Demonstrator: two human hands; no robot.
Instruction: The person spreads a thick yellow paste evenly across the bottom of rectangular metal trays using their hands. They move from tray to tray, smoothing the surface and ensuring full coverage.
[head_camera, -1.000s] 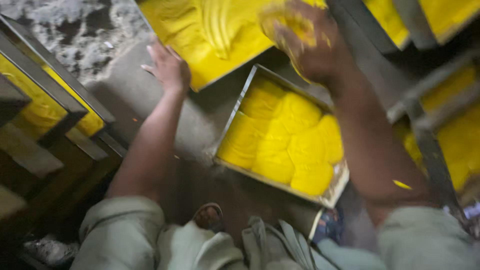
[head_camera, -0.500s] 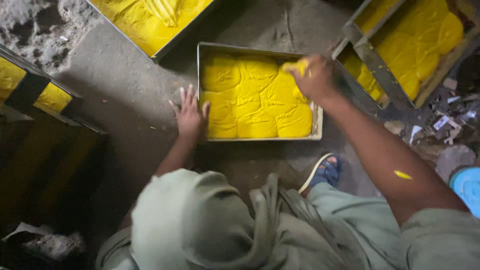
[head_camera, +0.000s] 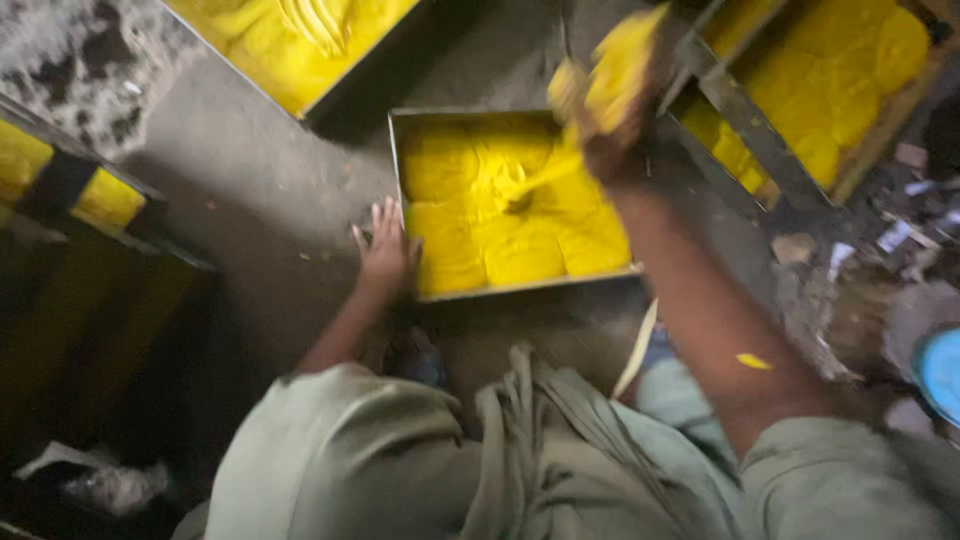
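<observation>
Crouching over the metal tray (head_camera: 400, 160) of yellow paste (head_camera: 510, 220), I pressed my spread left hand (head_camera: 385, 250) at its corner, my right hand (head_camera: 610, 95) raised above, clutching a yellow lump (head_camera: 625, 50).

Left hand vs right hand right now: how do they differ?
The left hand lies flat, fingers spread, on the floor against the metal tray; the right hand is raised above it. The left is bare and sharp; the right is blurred and caked in yellow paste. Both flank the same tray.
</observation>
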